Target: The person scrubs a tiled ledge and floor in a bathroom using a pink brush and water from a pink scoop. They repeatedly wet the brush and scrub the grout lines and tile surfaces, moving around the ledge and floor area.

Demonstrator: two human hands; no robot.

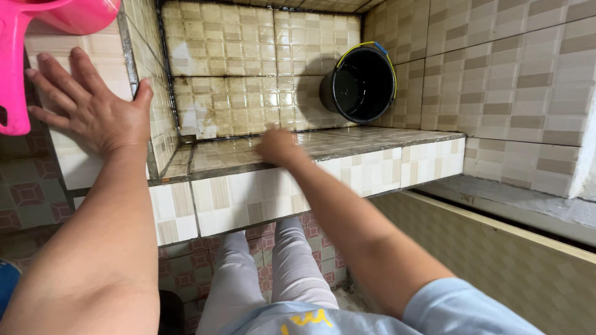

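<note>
My left hand point(93, 108) lies flat with its fingers spread on the top of the tiled basin's left wall point(74, 161); it holds nothing. My right hand point(277, 146) reaches over the front rim point(372, 162) of the beige tiled basin. It is blurred and its fingers curl downward onto the rim's inner edge; whether anything is in it cannot be made out. Inside the basin the tiles point(248, 105) are stained brown. A black bucket point(361, 84) with a yellow-edged rim lies on its side in the far right corner, well beyond my right hand.
A pink plastic dipper point(25, 37) sits at the top left, just beyond my left hand's fingers. My legs in pale trousers point(267, 273) stand against the basin's front. A tiled wall point(515, 80) rises on the right, with a lower panel point(496, 273) beneath it.
</note>
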